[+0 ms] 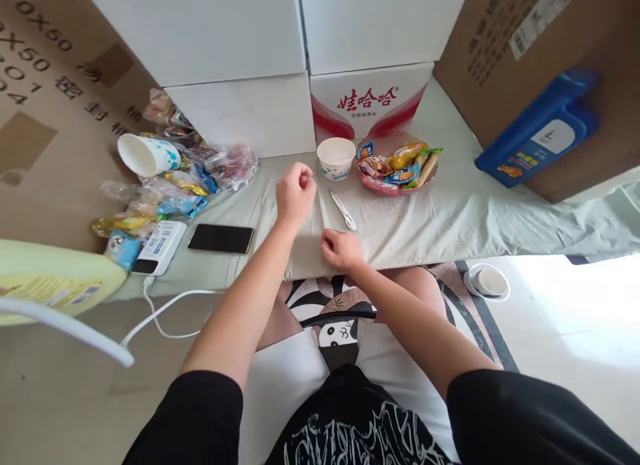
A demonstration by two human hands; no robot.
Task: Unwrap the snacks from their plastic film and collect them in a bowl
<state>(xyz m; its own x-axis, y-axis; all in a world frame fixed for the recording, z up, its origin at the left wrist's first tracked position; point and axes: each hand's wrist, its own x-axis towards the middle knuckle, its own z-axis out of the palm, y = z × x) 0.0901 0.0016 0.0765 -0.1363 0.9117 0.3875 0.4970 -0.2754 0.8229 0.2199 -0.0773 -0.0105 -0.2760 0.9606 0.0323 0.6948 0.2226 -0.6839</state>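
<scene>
My left hand (295, 193) is raised over the cloth-covered table (450, 218), its fingertips pinched together with nothing visible between them. My right hand (341, 249) rests on the cloth near the front edge with its fingers curled under; I see nothing in it. Small white snips (343, 210) lie on the cloth between the two hands, just right of my left hand and touching neither. Behind the snips stands a white paper cup (336, 158). To its right is a pink bowl (380, 185) heaped with snack packets.
A black phone (221, 238) and a white power bank (161, 244) with a cable lie at the left. Behind them are a tipped paper cup (145, 155) and several snack bags (200, 175). White boxes (370, 102) and cardboard boxes wall the back. A blue bottle (543, 128) leans at the right.
</scene>
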